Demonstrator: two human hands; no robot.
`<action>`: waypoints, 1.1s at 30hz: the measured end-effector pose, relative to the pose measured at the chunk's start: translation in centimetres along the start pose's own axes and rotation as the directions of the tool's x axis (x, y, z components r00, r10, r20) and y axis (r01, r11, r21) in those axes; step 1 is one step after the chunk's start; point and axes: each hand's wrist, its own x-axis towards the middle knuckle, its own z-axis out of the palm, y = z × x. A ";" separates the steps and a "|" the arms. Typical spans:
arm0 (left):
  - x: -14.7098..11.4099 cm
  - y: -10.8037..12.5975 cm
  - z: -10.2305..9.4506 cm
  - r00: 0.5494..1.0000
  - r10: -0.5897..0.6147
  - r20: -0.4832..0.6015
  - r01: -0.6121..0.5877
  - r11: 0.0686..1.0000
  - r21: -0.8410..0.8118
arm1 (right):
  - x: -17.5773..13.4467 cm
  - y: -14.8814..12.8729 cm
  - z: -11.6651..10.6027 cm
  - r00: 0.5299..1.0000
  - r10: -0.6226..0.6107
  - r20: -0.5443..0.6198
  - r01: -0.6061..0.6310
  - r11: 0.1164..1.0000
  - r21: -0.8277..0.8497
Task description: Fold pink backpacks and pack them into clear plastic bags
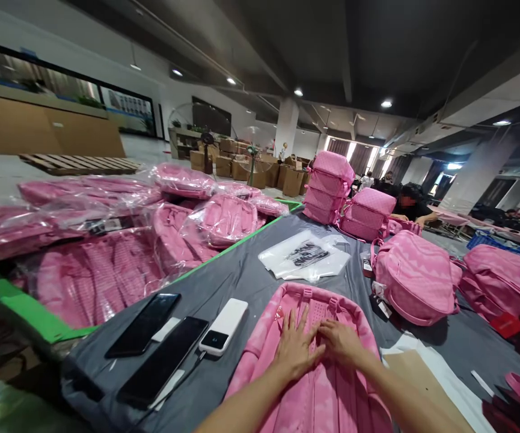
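A pink backpack (307,397) lies right in front of me with its padded back and shoulder straps facing up. My left hand (296,343) rests flat on the upper part of its back panel, fingers spread. Close beside it, my right hand (339,341) lies over the strap area with its fingers slightly bent, pointing towards the left hand. Neither hand grips anything. The lower end of the backpack runs out of the picture.
To the left lie two dark phones (145,325) and a white power bank (224,325) with a cable. A green-edged bin (34,319) holds several bagged pink backpacks. A clear plastic bag (278,255) lies ahead. Other backpacks (415,276) stand right; a person (410,207) works beyond.
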 end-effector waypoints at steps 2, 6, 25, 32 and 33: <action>-0.3 -0.8 1.3 1.000 0.013 0.026 -0.012 0.999 -0.043 | 3.3 1.7 -2.9 0.998 0.064 -0.008 -0.064 0.997 0.047; -0.5 -1.3 1.7 0.998 -0.019 0.060 0.024 0.996 -0.090 | 12.6 5.1 -5.1 0.973 0.212 -0.095 -0.207 0.976 0.060; -0.9 -1.4 1.2 0.992 -0.002 0.128 0.026 0.982 -0.186 | 21.4 7.5 -0.9 0.979 0.183 0.084 -0.173 0.978 -0.118; -0.7 -1.7 1.5 0.995 0.001 0.098 0.020 0.976 -0.219 | 21.1 7.8 -2.0 0.958 0.211 0.194 -0.219 0.975 0.022; -0.7 -1.8 1.6 0.995 0.003 0.096 0.018 0.977 -0.212 | 21.2 7.9 -1.3 0.953 0.232 0.193 -0.243 0.969 0.035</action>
